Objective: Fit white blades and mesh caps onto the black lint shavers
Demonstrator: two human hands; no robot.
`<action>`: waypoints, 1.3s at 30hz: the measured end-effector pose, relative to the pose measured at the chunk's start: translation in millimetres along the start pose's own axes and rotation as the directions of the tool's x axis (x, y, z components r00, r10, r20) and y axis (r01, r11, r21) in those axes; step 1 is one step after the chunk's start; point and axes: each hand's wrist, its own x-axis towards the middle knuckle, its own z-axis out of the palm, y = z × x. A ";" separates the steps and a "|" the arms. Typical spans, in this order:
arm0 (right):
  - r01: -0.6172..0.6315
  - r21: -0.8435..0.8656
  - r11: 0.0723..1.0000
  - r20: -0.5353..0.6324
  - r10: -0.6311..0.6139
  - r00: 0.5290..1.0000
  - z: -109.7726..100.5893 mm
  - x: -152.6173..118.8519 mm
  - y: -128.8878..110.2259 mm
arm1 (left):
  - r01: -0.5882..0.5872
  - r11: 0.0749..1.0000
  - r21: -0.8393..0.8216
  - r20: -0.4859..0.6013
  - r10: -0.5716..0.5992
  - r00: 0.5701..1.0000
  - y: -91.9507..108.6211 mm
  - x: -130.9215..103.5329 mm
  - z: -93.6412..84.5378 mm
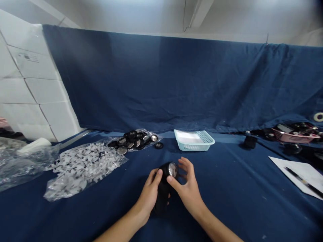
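Note:
A black flashlight point(163, 198) with a round, clear, shiny lens head point(173, 170) is held tilted above the blue cloth in front of me. My left hand point(148, 195) wraps around its body, thumb along the upper side near the head. At the head, my right hand point(189, 190) has its thumb against the lower rim and its curved fingers around the right edge. The fingertips' exact contact is hard to make out. Beyond my hands lie several round black-and-silver lens pieces point(137, 143) on clear plastic, with a single round piece point(158, 145) beside them.
A clear bag of small grey-white parts point(85, 164) spreads across the left. Farther back stands a light-blue basket point(195, 147) with white paper inside. On the right are white paper point(300, 168), a black pen point(302, 181) and a pink basket point(295, 137) of parts. A blue curtain point(176, 80) hangs behind.

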 end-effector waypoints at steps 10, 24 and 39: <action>0.133 -0.151 0.980 0.183 -0.104 0.977 -16.5 10.9 -2.9 | 0.012 0.996 0.088 0.059 -0.018 0.998 -0.1 6.9 -6.2; -0.040 -0.060 0.997 0.083 0.045 0.996 -13.7 7.0 -1.6 | -0.261 0.849 0.459 -0.038 0.312 0.949 -3.8 -11.9 -2.8; -0.030 0.211 0.977 0.106 0.007 0.994 -10.2 4.5 -11.1 | -0.402 0.784 0.472 -0.081 0.493 0.866 0.6 -23.8 0.7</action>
